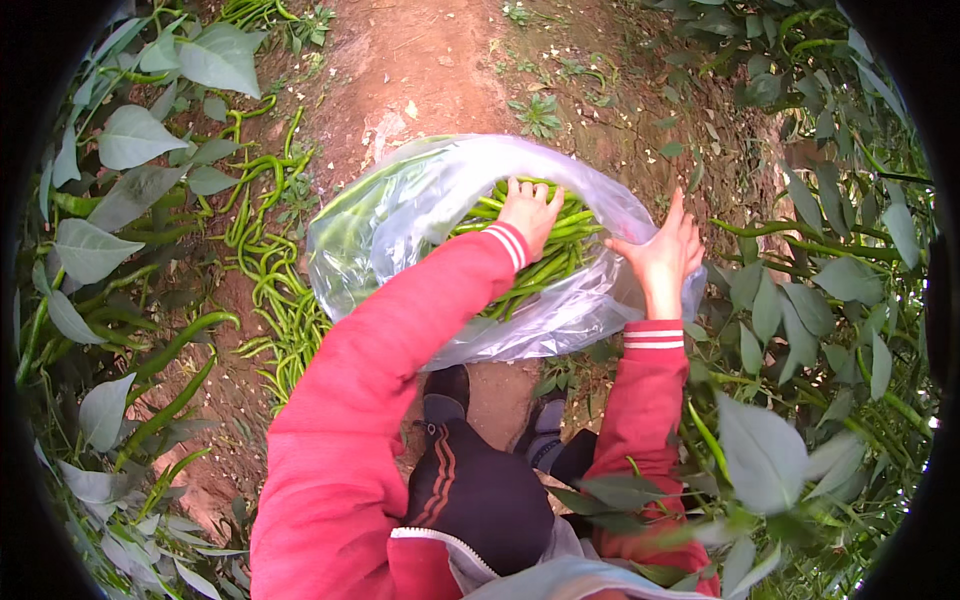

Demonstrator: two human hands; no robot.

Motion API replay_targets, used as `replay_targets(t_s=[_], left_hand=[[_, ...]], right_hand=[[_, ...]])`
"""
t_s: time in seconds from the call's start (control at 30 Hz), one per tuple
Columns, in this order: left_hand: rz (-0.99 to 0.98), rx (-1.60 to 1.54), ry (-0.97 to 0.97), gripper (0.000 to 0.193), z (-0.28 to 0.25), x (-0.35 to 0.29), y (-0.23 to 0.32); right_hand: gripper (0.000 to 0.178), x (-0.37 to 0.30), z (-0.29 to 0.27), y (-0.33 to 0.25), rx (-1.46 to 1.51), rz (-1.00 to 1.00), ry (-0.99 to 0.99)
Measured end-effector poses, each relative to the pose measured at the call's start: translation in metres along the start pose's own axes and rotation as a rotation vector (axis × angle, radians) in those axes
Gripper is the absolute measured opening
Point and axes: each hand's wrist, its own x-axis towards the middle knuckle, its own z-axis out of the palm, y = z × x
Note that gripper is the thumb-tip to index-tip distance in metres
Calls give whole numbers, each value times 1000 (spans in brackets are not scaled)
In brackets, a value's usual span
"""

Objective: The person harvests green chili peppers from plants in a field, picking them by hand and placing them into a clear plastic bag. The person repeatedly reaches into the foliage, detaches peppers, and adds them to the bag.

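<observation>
A clear plastic bag [400,240] lies on the ground in front of my feet, its mouth wide and full of long green chilli peppers [550,255]. My left hand [530,213] reaches over the bag's mouth and rests on the chillies, fingers spread across the top of the pile. At the bag's right side is my right hand [665,250], thumb and fingers stretched apart against the plastic. No chilli shows in the right hand. What lies under the left palm is hidden.
Loose green chillies [270,270] lie in a long heap on the soil left of the bag. Leafy pepper plants [95,250] line the left, and more plants [810,290] crowd the right, some leaves overlapping my right sleeve. A bare dirt path [430,70] runs ahead.
</observation>
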Motion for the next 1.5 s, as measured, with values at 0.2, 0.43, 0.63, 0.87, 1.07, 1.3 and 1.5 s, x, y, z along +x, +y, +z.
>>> replay_targets(t_s=[0.2,0.43,0.63,0.87,1.07,1.3,1.5], left_hand=[[164,-446,145,60,-4,42,-24],[-2,-419,182,56,11,70,-75],[-224,-305,90,53,23,11,-135],[-158,-345,61,50,14,21,-129],[251,-576,72,47,-20,58,-85],[125,-133,52,39,8,70,-49],[146,-315,-174,33,-8,85,-52]], right_hand=[[17,28,18,27,368,258,81],[10,51,-24,14,633,155,270],[22,55,-21,18,398,185,278],[22,53,-28,7,532,66,421],[53,8,-39,-11,300,-156,698],[36,-136,46,-32,1055,430,-41],[64,-145,106,24,969,1063,173]])
